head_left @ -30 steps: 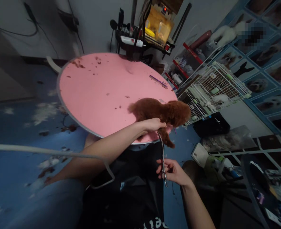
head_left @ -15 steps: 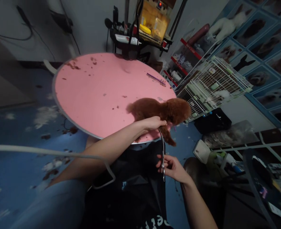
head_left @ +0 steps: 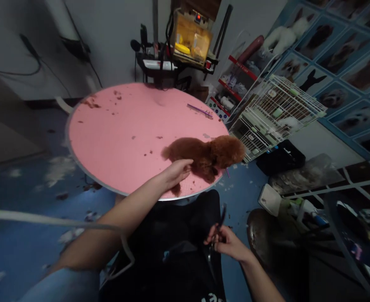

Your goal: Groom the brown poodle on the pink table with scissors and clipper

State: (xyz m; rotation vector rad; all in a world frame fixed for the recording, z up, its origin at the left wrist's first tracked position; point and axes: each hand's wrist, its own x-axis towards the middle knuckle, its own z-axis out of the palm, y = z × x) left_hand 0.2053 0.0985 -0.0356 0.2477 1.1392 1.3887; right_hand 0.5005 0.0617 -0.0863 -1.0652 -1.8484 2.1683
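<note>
1. Pink round table (head_left: pixel 115 138), rimmed in metal, strewn with brown fur clippings; purple comb (head_left: pixel 199 110) lying at far right of top
2. Small brown dog (head_left: pixel 205 154) lying at near right edge of table, head toward right, close to rim
3. Left hand (head_left: pixel 178 170) laid on dog's near flank, fingers spread and loosely curved over coat; resting contact, not a closed grasp
4. Right hand (head_left: pixel 227 242) held low and near, well apart from dog, in front of black apron (head_left: pixel 172 251); fingers closed around handles of scissors (head_left: pixel 218 228), blades pointing up and away
5. Handling, judged: dog light, soft, yielding, alive and liable to shift; curly coat giving little purchase; firm support best under chest or around body, never by fur alone; limbs slender, to be held gently near joint
6. Handling, judged: scissors stiff, slim, sharp at tip; secure hold through finger loops; points best kept off skin
7. Wire cage (head_left: pixel 276 115) on right beyond table, shelves of bottles behind; equipment stand (head_left: pixel 178 46) at far edge
8. Blue floor (head_left: pixel 24 197) on left, scattered with tufts of pale and brown fur
9. Pale hose (head_left: pixel 46 219) crossing near left, over left forearm
</note>
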